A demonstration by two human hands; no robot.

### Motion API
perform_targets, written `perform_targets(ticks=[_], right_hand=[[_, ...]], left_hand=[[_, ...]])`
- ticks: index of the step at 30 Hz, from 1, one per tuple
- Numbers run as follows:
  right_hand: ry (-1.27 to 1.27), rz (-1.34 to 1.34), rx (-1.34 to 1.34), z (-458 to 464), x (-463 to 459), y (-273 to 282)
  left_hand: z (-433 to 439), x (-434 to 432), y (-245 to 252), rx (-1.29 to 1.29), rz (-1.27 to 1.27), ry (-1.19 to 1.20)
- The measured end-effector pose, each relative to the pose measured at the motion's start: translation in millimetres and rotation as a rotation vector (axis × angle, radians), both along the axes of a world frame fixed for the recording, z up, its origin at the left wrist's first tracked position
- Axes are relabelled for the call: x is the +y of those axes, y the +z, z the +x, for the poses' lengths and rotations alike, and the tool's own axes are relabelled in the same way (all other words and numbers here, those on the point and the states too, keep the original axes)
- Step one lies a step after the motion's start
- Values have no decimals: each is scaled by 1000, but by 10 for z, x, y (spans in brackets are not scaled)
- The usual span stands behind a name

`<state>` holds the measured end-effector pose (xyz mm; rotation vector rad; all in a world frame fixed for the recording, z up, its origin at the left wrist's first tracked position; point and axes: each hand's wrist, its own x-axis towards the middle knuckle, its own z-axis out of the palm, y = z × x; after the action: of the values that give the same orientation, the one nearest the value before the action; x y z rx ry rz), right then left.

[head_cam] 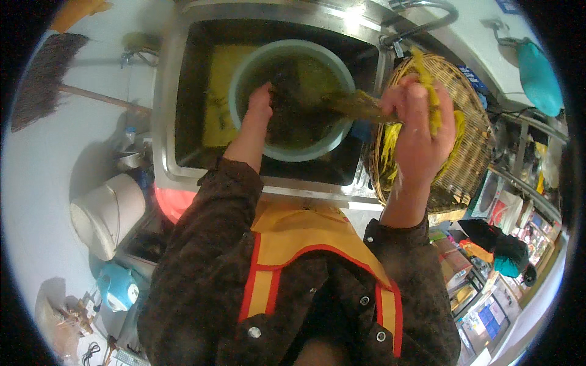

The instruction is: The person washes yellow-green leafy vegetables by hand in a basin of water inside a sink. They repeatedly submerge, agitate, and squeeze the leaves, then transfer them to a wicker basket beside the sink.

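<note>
A round pale plastic basin (293,155) of murky water stands in the steel sink (167,171). My left hand (262,103) reaches over its left side, with the fingertips at or under the dark water; whether they hold anything is hidden. My right hand (421,119) is above the wicker basket (467,132) right of the sink. Between its fingers are yellow-green leafy strands (430,91), and a wet olive-brown leafy piece (359,106) stretches from its fingertips over the basin's rim. More yellow strands (389,142) lie in the basket beneath the hand.
A curved metal faucet (448,11) rises behind the sink's right corner. Left of the sink are a white bucket (107,210), a broom (46,82) against the wall and a metal tap (137,56). A teal object (540,80) hangs at the upper right. Cluttered shelves stand at right.
</note>
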<state>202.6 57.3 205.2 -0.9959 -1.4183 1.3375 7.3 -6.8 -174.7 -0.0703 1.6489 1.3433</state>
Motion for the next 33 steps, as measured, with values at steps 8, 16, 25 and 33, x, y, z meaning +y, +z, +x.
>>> perform_targets(ticks=[8,16,25,33], right_hand=[[67,53,-500,18,130,-997],[225,-388,-483,71,-164,-1778],[433,-268,-102,-2,-163,-1295],[528,-702,37,-40,-340,-1306]], left_hand=[[-240,-233,861,-184,-13,13],[-324,-493,1882,-375,328,-94],[-95,-591,2632,-80,366,-260],[-30,-469,3120,-188,624,-94]])
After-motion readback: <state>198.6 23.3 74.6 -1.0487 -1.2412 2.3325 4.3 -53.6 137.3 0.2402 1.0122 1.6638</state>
